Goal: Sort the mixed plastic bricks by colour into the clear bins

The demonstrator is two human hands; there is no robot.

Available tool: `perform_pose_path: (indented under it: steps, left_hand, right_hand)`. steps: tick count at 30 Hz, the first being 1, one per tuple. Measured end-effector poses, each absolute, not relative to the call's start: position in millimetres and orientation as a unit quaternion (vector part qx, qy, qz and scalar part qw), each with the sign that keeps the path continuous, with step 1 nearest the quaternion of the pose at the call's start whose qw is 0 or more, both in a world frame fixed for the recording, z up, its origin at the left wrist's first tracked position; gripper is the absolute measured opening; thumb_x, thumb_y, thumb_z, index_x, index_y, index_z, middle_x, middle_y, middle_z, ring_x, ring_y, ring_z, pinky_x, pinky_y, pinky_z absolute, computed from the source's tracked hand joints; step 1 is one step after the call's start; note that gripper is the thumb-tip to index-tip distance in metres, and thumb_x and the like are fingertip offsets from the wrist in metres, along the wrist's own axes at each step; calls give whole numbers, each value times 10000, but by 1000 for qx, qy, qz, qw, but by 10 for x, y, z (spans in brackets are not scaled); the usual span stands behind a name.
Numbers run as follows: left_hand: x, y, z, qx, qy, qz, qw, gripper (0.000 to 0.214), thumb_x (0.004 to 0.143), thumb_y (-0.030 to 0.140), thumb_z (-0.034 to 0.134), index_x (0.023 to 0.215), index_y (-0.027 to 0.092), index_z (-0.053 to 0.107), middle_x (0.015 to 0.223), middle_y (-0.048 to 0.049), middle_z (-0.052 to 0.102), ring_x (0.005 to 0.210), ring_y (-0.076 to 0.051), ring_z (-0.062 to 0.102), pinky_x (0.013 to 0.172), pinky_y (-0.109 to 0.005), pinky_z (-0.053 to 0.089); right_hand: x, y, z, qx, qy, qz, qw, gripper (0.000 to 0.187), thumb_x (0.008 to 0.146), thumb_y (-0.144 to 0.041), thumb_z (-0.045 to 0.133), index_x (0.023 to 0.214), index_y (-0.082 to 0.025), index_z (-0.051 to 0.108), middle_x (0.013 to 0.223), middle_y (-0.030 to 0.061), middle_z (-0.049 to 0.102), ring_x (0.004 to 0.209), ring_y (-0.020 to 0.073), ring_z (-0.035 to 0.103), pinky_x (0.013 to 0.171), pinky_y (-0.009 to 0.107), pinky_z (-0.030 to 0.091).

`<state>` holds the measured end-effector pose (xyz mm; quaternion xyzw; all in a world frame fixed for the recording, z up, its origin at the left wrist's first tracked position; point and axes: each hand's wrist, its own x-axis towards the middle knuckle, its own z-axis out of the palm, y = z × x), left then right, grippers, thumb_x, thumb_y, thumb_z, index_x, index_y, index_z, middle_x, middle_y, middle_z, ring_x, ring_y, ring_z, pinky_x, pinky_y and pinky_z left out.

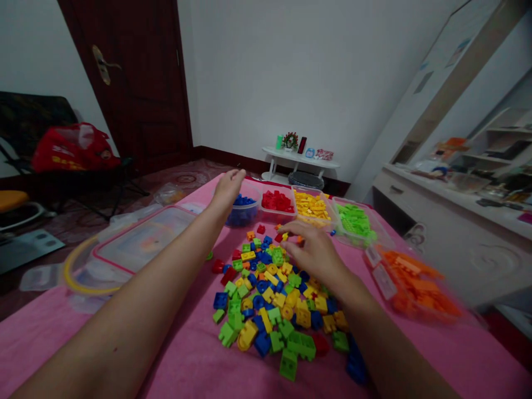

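Observation:
My left hand (228, 185) is held over the round clear tub of blue toy bricks (241, 213). Its fingers bend away from me and are mostly hidden, so whether it holds anything does not show. Above the far end of a mixed pile of toy bricks (270, 285), my right hand (313, 249) curls its thumb and fingers around a small yellow toy brick (285, 236). A red brick and an orange one show close to those fingertips. Blue, green, yellow and red pieces make up most of the pile.
Clear boxes hold red bricks (276, 202), yellow bricks (311, 208), green bricks (355, 221) and orange bricks (415, 282). Stacked plastic lids (137, 244) lie left on the pink cloth (183, 360). A white drawer cabinet (453, 221) stands right.

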<state>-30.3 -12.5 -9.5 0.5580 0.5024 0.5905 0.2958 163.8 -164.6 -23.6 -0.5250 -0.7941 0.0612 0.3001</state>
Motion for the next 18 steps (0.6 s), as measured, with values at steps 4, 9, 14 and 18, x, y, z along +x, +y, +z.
perform_pose_path:
  steps: [4, 9, 14, 18]
  left_hand:
    - [-197, -259, -84, 708, 456, 482, 243, 319, 752, 335, 556, 944, 126, 704, 925, -76, 704, 886, -197, 617, 798, -283, 459]
    - [-32, -548, 18, 862, 353, 266, 246, 318, 703, 139, 566, 989, 135, 705, 877, -53, 711, 736, -135, 620, 694, -227, 458]
    - [-1, -731, -55, 943, 268, -22, 195, 608, 532, 146, 741, 1131, 200, 649, 1037, -48, 688, 858, -182, 615, 662, -214, 439]
    - [14, -786, -136, 937, 301, -90, 152, 630, 474, 215, 801, 1088, 215, 657, 998, -37, 690, 814, -178, 608, 638, -211, 426]
  right_hand:
    - [1481, -1717, -342, -440, -874, 83, 188, 418, 764, -44, 504, 1090, -261, 651, 1090, 7, 663, 1055, 160, 534, 942, 301, 370]
    - [1517, -1734, -359, -477, -865, 94, 126, 299, 749, -113, 563, 999, -239, 668, 1036, 25, 647, 959, 160, 566, 837, 264, 399]
    - [1700, -1706, -283, -527, -839, 105, 81, 261, 657, -161, 629, 907, -223, 671, 868, 8, 663, 786, 160, 582, 662, 235, 383]
    - [1851, -1694, -130, -554, -814, 124, 123, 203, 697, -200, 579, 877, -203, 674, 724, -7, 635, 645, 129, 545, 578, 223, 357]
